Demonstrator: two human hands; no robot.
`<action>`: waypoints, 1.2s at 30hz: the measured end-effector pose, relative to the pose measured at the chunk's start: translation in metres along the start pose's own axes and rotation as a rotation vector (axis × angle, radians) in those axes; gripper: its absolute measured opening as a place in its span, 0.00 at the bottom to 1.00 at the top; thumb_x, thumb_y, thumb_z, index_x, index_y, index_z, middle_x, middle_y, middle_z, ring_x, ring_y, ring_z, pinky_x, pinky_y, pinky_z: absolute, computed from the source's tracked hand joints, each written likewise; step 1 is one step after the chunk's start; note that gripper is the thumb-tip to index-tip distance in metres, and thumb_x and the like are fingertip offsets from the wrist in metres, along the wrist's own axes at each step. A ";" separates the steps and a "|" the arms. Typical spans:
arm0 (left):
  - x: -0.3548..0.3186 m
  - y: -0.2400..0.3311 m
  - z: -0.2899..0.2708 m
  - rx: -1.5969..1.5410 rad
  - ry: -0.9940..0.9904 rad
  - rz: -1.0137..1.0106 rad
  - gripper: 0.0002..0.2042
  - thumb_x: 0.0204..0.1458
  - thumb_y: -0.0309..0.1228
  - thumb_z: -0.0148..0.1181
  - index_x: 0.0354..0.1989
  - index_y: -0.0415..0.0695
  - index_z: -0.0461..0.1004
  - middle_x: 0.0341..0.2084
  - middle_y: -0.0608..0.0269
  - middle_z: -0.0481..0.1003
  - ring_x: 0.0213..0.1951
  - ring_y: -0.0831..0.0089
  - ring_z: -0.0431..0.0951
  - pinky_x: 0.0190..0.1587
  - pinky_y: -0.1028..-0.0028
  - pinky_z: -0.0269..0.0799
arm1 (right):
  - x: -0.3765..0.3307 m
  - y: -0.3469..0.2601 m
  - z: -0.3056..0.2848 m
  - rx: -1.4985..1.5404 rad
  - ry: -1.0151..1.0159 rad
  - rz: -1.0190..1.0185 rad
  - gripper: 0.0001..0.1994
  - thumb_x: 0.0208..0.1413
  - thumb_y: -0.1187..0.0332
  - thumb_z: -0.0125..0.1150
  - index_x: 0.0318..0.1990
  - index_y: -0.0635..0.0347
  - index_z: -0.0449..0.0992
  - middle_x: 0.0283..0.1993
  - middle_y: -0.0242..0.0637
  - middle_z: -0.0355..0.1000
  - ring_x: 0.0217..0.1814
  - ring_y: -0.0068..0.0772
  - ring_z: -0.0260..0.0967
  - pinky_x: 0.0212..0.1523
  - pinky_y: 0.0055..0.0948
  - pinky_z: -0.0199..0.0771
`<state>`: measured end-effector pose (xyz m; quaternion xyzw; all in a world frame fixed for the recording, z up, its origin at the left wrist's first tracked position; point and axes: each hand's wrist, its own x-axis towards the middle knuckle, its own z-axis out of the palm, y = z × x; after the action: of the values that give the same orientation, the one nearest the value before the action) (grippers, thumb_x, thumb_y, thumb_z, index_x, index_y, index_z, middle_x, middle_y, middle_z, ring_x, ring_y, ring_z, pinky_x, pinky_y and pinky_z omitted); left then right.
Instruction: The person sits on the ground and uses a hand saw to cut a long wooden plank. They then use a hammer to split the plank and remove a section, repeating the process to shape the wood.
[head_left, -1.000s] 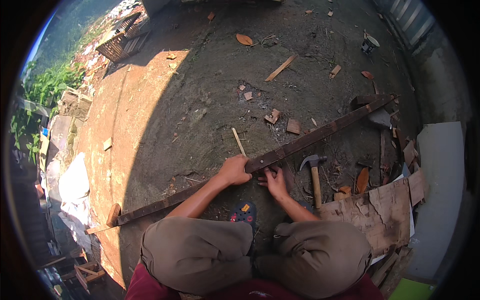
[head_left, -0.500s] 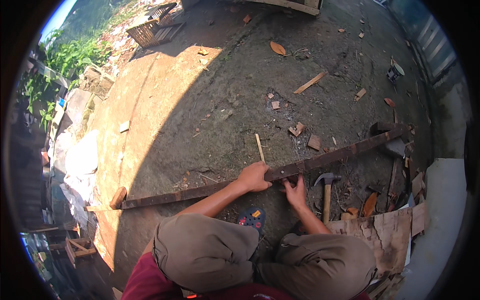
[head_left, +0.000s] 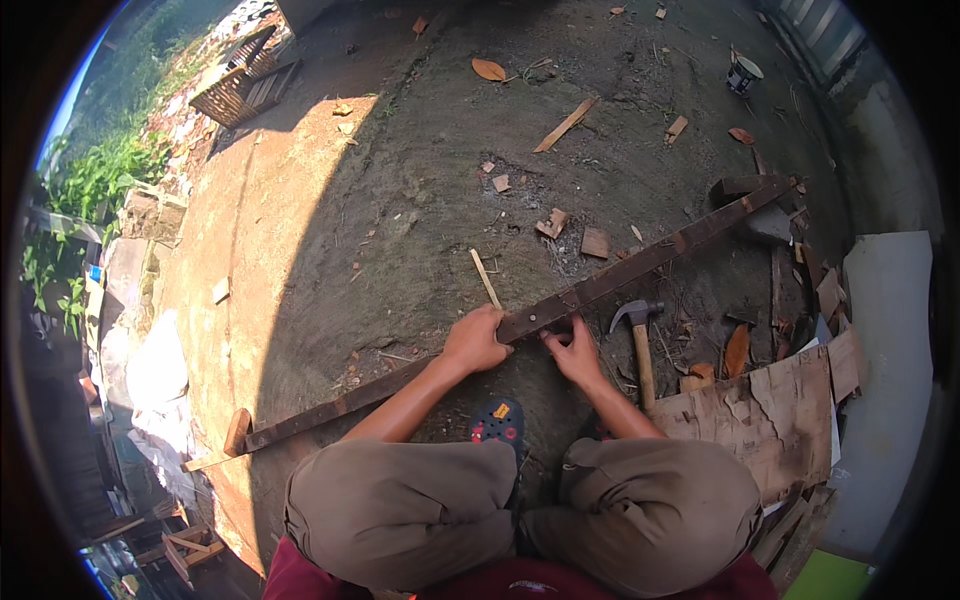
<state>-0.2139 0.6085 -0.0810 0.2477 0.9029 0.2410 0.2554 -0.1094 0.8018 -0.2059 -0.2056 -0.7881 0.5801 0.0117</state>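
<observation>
A long dark wooden beam (head_left: 640, 268) lies slantwise across the ground in front of me, its far end to the right. My left hand (head_left: 475, 340) is closed over the beam near its middle, knuckles up. Just to the right, my right hand (head_left: 575, 355) has its thumb and fingers at the beam's near edge, fingertips partly hidden underneath. A small round nail head or hole shows on the beam between the hands. Near my right forearm lies a claw hammer (head_left: 643, 350) with a wooden handle. Beyond my left hand is a thin wood strip (head_left: 486, 278).
A wood block (head_left: 237, 432) stands at the beam's left end; a dark block (head_left: 768, 223) is under its right end. Wood scraps (head_left: 595, 242) and dry leaves (head_left: 489, 69) dot the ground. Torn board (head_left: 745, 435) lies at right, a small can (head_left: 744, 76) farther off, a slatted crate (head_left: 240, 88) far left.
My view has turned, so the beam and ground look more slanted and shifted left. Both hands stay on the beam at about the same spots.
</observation>
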 end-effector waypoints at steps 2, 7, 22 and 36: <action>-0.007 -0.005 -0.001 0.003 -0.001 -0.010 0.25 0.42 0.33 0.71 0.52 0.46 0.78 0.47 0.52 0.76 0.53 0.50 0.77 0.55 0.56 0.73 | -0.010 -0.027 -0.017 -0.037 -0.083 -0.009 0.30 0.58 0.61 0.68 0.62 0.71 0.65 0.54 0.55 0.72 0.40 0.39 0.80 0.42 0.38 0.78; -0.002 0.002 -0.007 -0.031 -0.067 -0.035 0.24 0.42 0.34 0.73 0.51 0.44 0.79 0.46 0.52 0.76 0.52 0.50 0.76 0.54 0.57 0.72 | -0.024 -0.023 -0.106 -0.450 0.029 0.042 0.25 0.58 0.63 0.67 0.58 0.69 0.68 0.54 0.54 0.71 0.44 0.51 0.76 0.44 0.44 0.75; 0.000 -0.007 -0.002 -0.011 -0.042 0.009 0.25 0.42 0.37 0.74 0.50 0.42 0.78 0.44 0.52 0.76 0.49 0.50 0.77 0.52 0.58 0.72 | -0.044 0.025 -0.144 -0.549 0.223 0.074 0.20 0.56 0.60 0.69 0.41 0.69 0.71 0.36 0.53 0.72 0.40 0.55 0.72 0.41 0.48 0.70; 0.014 0.005 -0.017 0.044 -0.157 0.041 0.29 0.45 0.42 0.74 0.53 0.38 0.76 0.46 0.47 0.75 0.51 0.50 0.76 0.55 0.58 0.72 | -0.103 -0.030 -0.120 0.673 0.007 0.556 0.13 0.67 0.58 0.61 0.43 0.59 0.70 0.24 0.27 0.67 0.20 0.19 0.65 0.19 0.24 0.67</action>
<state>-0.2324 0.6144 -0.0703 0.2900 0.8800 0.2060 0.3148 0.0062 0.8686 -0.1161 -0.3966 -0.4696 0.7851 -0.0756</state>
